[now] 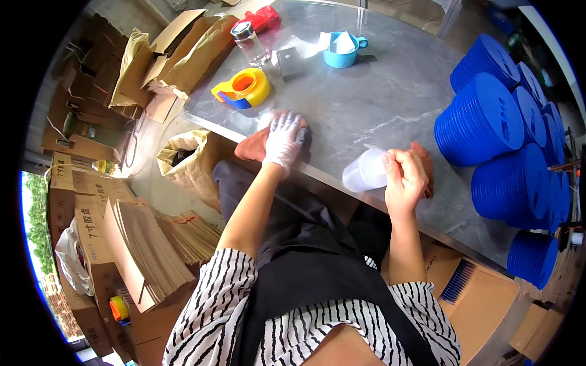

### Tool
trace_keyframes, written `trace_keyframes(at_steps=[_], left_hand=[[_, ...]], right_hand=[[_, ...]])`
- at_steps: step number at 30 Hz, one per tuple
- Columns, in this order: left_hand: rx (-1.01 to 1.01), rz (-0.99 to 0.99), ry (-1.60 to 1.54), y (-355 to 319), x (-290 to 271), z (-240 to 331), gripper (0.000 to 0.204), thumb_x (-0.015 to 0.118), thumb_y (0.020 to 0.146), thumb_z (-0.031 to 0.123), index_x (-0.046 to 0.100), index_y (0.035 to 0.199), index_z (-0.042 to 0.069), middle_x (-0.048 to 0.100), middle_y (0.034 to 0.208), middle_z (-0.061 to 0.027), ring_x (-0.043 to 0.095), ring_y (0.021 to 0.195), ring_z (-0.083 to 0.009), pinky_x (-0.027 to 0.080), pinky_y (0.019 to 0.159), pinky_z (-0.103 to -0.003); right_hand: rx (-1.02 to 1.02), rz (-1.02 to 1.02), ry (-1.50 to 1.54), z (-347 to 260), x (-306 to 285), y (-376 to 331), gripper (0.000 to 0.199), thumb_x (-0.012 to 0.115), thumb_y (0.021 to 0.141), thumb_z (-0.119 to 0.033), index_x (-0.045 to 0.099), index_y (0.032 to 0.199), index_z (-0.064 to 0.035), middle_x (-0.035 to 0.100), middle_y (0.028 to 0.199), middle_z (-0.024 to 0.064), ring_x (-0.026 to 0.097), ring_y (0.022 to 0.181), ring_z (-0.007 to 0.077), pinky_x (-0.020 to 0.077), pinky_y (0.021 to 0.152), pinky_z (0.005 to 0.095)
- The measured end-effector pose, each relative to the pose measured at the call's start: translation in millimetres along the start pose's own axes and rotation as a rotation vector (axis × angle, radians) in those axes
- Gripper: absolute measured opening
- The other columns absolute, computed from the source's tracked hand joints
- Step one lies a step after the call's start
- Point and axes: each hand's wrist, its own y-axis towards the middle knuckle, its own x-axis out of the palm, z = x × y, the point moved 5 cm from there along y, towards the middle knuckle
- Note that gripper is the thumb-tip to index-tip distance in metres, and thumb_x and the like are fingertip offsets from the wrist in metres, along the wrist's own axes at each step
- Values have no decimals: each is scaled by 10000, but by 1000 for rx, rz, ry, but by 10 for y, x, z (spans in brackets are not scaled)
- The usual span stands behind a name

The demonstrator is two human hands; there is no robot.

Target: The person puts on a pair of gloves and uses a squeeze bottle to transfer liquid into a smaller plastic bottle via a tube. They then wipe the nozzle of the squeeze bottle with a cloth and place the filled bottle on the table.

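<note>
My left hand (282,141), in a white glove, lies flat on a reddish-brown cloth (255,148) at the near edge of the grey table (378,91). My right hand (405,178), bare, grips a clear plastic cup (365,172) tilted on its side just above the table edge. A second piece of reddish-brown cloth (425,166) shows behind my right hand; whether the hand also holds it I cannot tell.
Stacks of blue lids (482,119) crowd the table's right side. A yellow tape dispenser (243,88), a glass jar (249,43) and a blue mug (343,52) stand at the far side. Brown paper bags (189,161) and flat cardboard boxes (131,244) lie to the left.
</note>
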Motion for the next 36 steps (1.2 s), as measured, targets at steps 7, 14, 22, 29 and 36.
trace_keyframes(at_steps=[7,14,22,29,36], left_hand=[[-360,-391,-1913,40,58,757,443,483,1024,342,493,1364,59,546,1308,-55,487,1224,-187,355,1059,-290],[-327,-200,-2388,-137,455,818,401,410,1043,320,468,1307,24,512,1300,-78,484,1192,-184,357,1067,-286],[-364,-275,-2726,-205,-268,1276,434,443,1025,382,499,1268,26,542,1345,-140,524,1223,-277,395,1078,-394],[-628,-226,-2587,-369,58,1083,339,491,1011,365,578,1079,45,662,1069,-103,620,1014,-241,492,943,-385],[-578,-130,-2773,-301,120,1034,363,359,1044,417,534,1041,99,614,1035,-84,595,999,-258,481,935,-414]], right_hand=[[134,46,154,144,11,183,134,677,898,-84,616,858,29,615,765,71,567,701,163,460,650,288],[94,13,172,-110,175,565,110,674,894,-68,619,867,24,632,800,80,584,731,173,465,673,277],[-82,-41,77,-444,458,667,140,684,889,-106,610,850,6,635,790,96,606,705,223,481,656,313],[-94,-169,112,-464,542,656,154,701,874,-125,616,852,1,626,777,85,599,700,211,478,645,307],[-148,-211,125,-546,599,700,134,698,873,-117,623,865,-8,622,776,80,584,693,209,469,643,307]])
